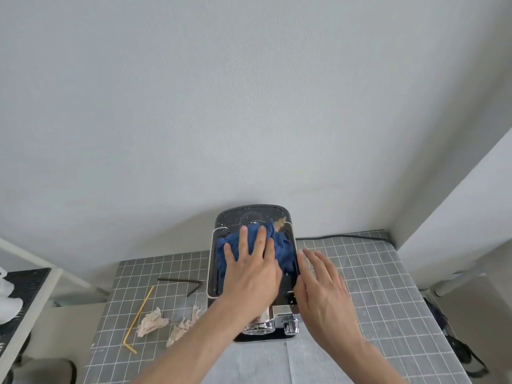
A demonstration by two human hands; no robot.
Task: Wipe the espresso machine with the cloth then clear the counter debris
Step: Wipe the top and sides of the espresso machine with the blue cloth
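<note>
A black and chrome espresso machine [250, 214] stands on the grey tiled counter [368, 275] against the wall. A blue cloth [282, 249] lies bunched on the machine's top. My left hand [250, 268] presses flat on the cloth, fingers spread. My right hand [322, 291] rests with straight fingers against the machine's right edge, holding nothing. A tan crumb [280, 223] sits on the machine's top beyond the cloth. Two crumpled beige papers [151, 322] [184, 325], a yellow bent straw [137, 318] and a dark bent straw [181, 281] lie on the counter to the left.
A black power cable [343, 236] runs along the counter's back edge to the right. A white shelf frame [33, 289] with a black mat stands to the left. A white wall corner juts out at the right. Dark bags lie on the floor at right.
</note>
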